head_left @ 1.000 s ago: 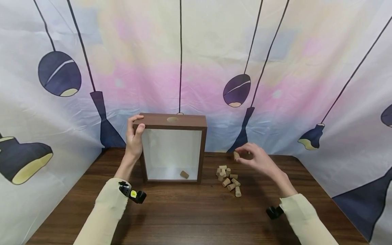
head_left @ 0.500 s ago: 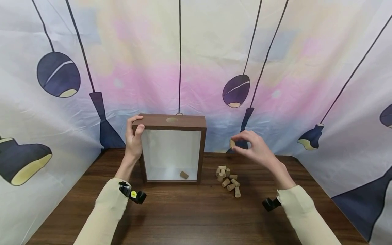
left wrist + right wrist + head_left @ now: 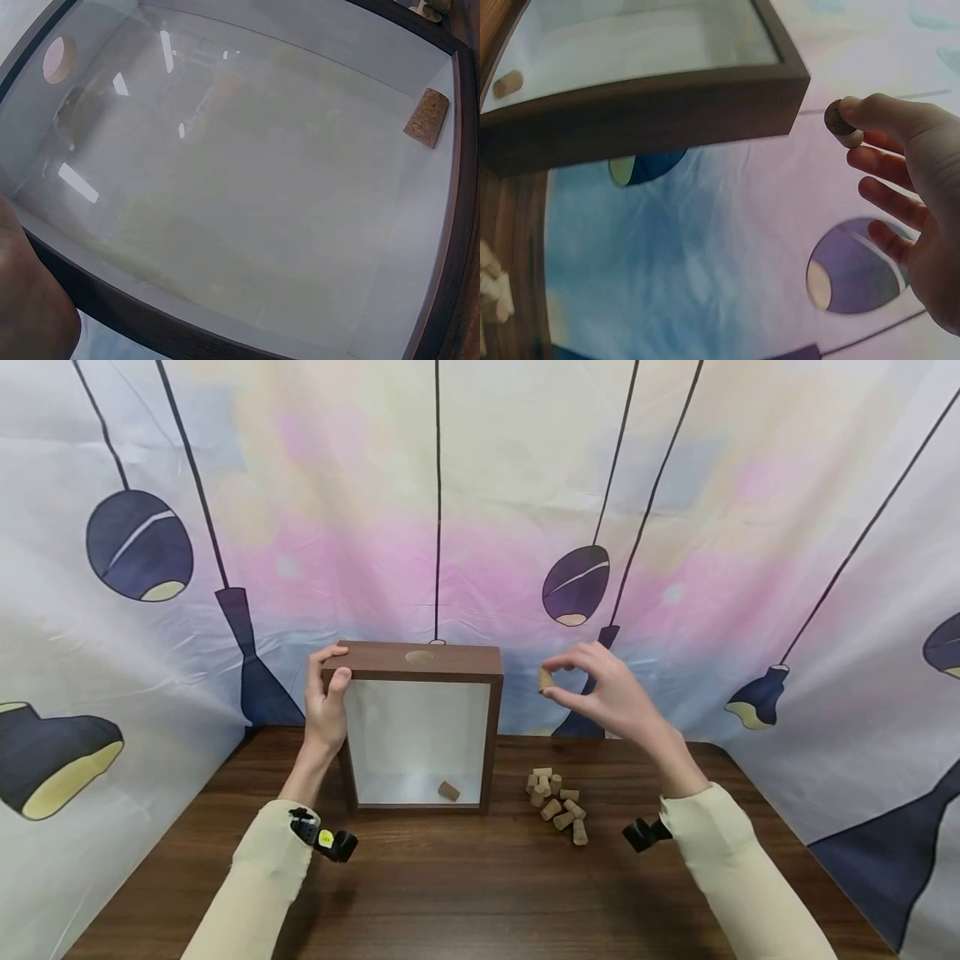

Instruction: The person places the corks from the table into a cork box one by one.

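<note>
A brown wooden box frame (image 3: 495, 739) with a clear front stands upright on the table, a round hole (image 3: 419, 657) in its top. My left hand (image 3: 326, 706) grips its upper left corner, thumb on the front edge and fingers over the top. One cork (image 3: 428, 118) lies inside at the bottom, toward the right. In the air right of the box, my right hand (image 3: 607, 689) pinches another cork (image 3: 843, 123) between thumb and forefinger. The right wrist view shows that cork apart from the box's side, with the other fingers spread loosely.
Several loose corks (image 3: 553, 797) lie in a small pile on the dark wooden table (image 3: 450, 885), right of the box. A printed cloth (image 3: 360, 527) with lamp drawings hangs behind and at both sides. A small black camera (image 3: 647, 834) sits on the right wrist.
My right hand has risen from above the pile and moved left toward the box's top, carrying the cork. The left hand and box keep their places.
</note>
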